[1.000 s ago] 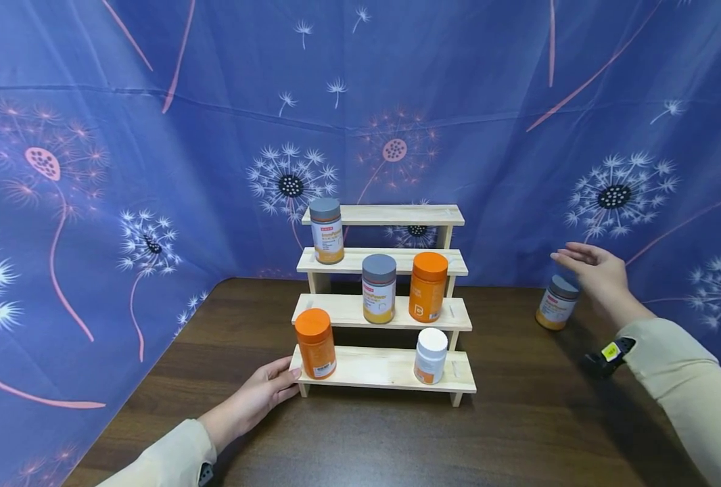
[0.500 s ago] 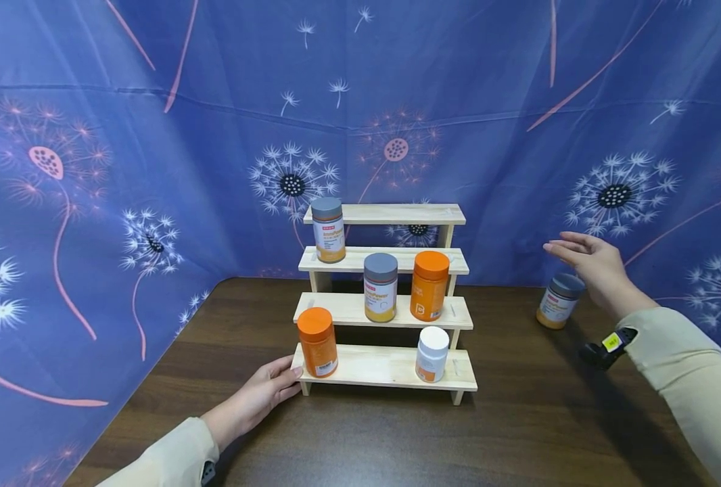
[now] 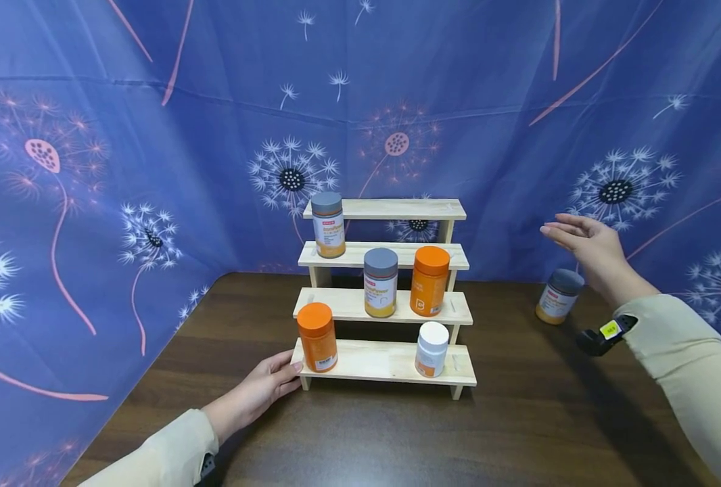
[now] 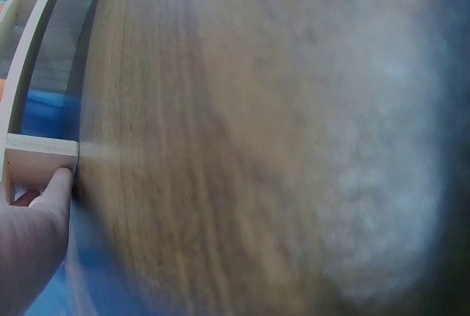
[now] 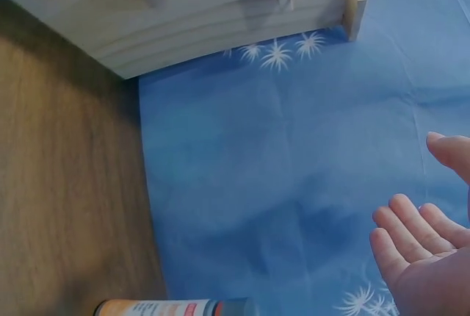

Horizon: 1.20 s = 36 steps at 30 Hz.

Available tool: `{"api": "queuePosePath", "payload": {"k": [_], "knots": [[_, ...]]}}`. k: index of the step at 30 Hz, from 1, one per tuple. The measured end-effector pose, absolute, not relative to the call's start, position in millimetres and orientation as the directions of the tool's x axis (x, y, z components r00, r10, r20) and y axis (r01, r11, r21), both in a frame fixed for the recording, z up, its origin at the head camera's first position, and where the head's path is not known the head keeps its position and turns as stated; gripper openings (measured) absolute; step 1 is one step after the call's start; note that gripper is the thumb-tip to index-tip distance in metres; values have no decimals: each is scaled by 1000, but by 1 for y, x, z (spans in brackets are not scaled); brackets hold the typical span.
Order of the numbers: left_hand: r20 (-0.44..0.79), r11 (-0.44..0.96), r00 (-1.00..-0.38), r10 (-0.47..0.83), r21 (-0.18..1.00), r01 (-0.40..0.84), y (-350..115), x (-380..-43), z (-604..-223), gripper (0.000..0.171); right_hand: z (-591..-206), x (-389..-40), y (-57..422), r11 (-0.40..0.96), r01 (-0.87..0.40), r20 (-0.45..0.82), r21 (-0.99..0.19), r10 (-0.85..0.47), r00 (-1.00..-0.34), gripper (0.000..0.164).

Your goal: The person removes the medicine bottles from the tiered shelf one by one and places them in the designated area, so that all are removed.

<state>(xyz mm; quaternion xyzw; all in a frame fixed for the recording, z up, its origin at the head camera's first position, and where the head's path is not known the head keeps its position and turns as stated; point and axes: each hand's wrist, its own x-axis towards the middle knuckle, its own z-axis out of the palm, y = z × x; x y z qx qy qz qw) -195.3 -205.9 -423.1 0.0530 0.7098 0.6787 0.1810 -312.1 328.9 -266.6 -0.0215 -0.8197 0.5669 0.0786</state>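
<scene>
A four-step wooden display stand [image 3: 366, 355] stands on the table. My left hand [image 3: 260, 387] holds the left end of its lowest step, thumb at the edge; in the left wrist view that thumb lies against a wooden leg [image 4: 44, 158]. My right hand [image 3: 598, 257] is raised at the far right with fingers extended and nothing in it. Just below it a grey-lidded supplement jar [image 3: 559, 297] stands upright on the table. In the right wrist view, this jar [image 5: 169, 308] shows at the bottom edge, apart from the fingers [image 5: 411, 231].
On the steps stand a grey-lidded jar [image 3: 329, 226] at upper left, another grey-lidded jar [image 3: 380, 284] beside an orange jar [image 3: 429, 283], and, on the lowest step, an orange jar [image 3: 318, 338] and a small white bottle [image 3: 431, 350]. A blue dandelion-print cloth [image 3: 488, 155] hangs behind.
My right hand has risen away from the grey-lidded jar on the table and shifted slightly left. The left hand stays at the stand, and the jars keep their places.
</scene>
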Motion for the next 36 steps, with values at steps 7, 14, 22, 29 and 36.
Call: {"api": "queuePosePath", "payload": {"k": [7, 14, 22, 29, 36], "knots": [[-193, 83, -927, 322, 981, -176, -207, -197, -423, 69, -257, -314, 323, 378, -58, 100, -924, 92, -991, 72], [-217, 77, -927, 307, 976, -203, -206, -196, -421, 70, -250, -313, 308, 346, -127, 142, -930, 19, -990, 50], [-215, 82, -927, 308, 977, -199, -205, -196, -420, 69, -246, -310, 291, 356, -148, 152, -923, -18, -988, 61], [-210, 87, -929, 306, 977, -193, -205, -197, -421, 69, -242, -310, 275, 399, -170, 168, -901, -40, -985, 77], [-216, 96, -931, 295, 976, -196, -205, -197, -420, 69, -238, -311, 259, 370, -186, 183, -910, -46, -982, 77]]}}
